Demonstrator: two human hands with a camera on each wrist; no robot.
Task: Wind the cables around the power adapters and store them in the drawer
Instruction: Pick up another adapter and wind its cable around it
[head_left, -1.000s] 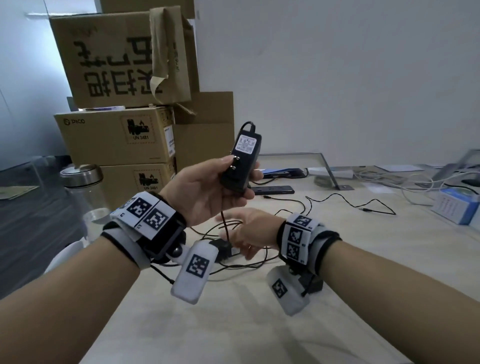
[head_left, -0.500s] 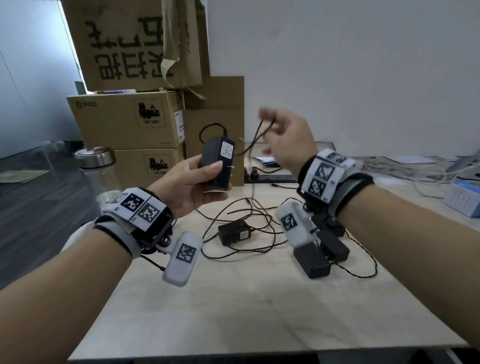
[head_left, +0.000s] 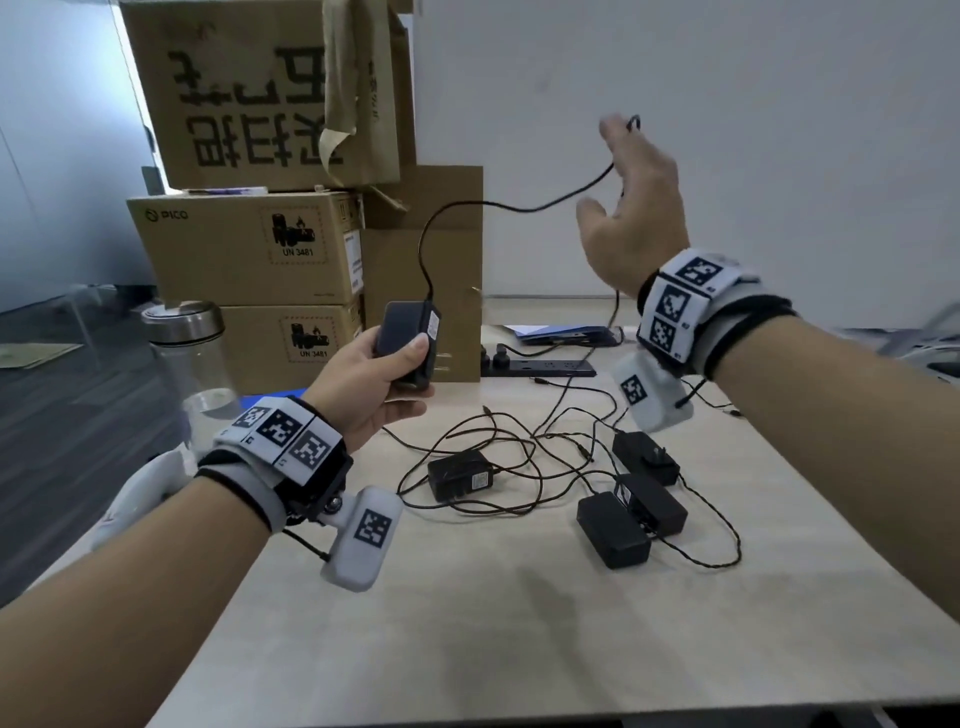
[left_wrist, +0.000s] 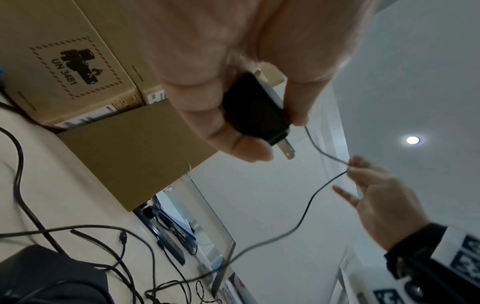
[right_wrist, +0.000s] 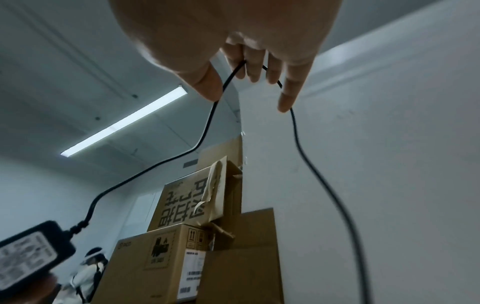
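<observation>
The left hand (head_left: 379, 387) grips a black power adapter (head_left: 408, 340) upright above the tabletop (head_left: 467, 623), fingers and thumb curled round its body, its plug prongs pointing away from the palm. The adapter's cable (head_left: 519, 208) rises from its top and runs across to the raised right hand (head_left: 631, 208), which holds it between thumb and index finger with the other fingers spread loosely; from there the cable drops back toward the tabletop. Three more black adapters (head_left: 460, 475) lie there amid tangled cables, in front of stacked cardboard boxes (head_left: 244, 244) and near a clear bottle (head_left: 189, 353).
</observation>
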